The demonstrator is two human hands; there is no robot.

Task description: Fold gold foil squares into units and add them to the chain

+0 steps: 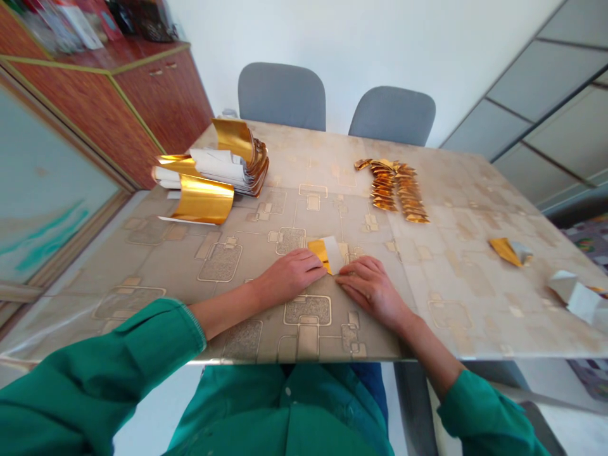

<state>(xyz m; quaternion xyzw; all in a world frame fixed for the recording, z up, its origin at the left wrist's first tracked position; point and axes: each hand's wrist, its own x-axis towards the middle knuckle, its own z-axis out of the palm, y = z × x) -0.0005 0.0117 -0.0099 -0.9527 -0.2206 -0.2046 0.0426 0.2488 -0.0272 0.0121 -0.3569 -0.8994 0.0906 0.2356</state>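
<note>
A small sheet of gold foil paper [317,249], with a white part showing on its right, lies partly folded on the table in front of me. My left hand [300,273] holds its lower left side, fingers pressed together on the gold part. At the lower right corner, the bunched fingers of my right hand [371,286] pinch the sheet's edge. My fingertips nearly meet there and hide the paper's near edge. To the left, loose gold sheets with white backs [205,197] lie curled beside a thick stack. Folded gold pieces [412,193] stand in two rows farther back.
A patterned tablecloth [266,253] covers the table. On the right lie a folded gold piece [506,251] and white-sided paper scraps [582,301]. Two grey chairs [282,95] stand at the far side, and a wooden cabinet [161,95] is at the back left.
</note>
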